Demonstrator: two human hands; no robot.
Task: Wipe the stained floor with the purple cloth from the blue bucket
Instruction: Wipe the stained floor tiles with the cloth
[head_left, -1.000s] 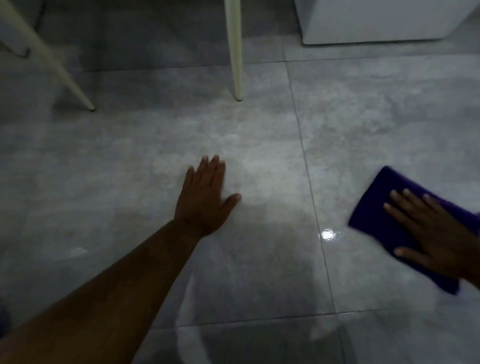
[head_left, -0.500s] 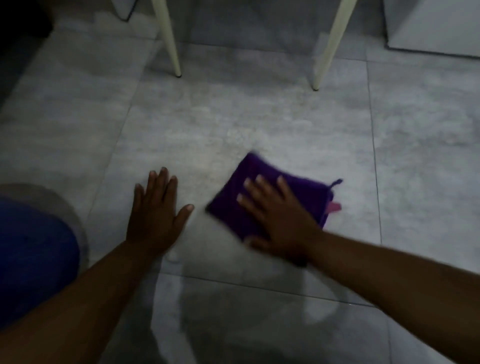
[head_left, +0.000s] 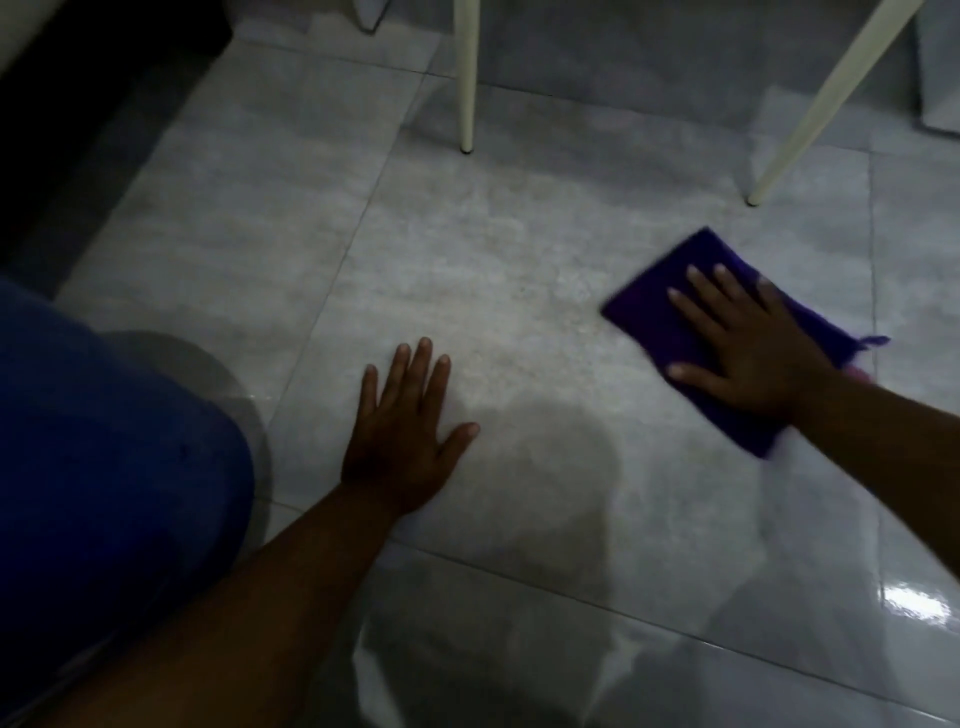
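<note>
Head view, grey tiled floor (head_left: 467, 291), glossy wet patches

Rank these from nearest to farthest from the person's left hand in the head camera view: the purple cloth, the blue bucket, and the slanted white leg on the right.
From the left hand, flat on the floor:
1. Blue bucket, just to its left, at the picture's edge.
2. Purple cloth, to its right, under the right hand.
3. Slanted white leg, far off at upper right, beyond the cloth.

Dim scene, glare on wet floor (head_left: 914, 605), soft motion blur
</note>
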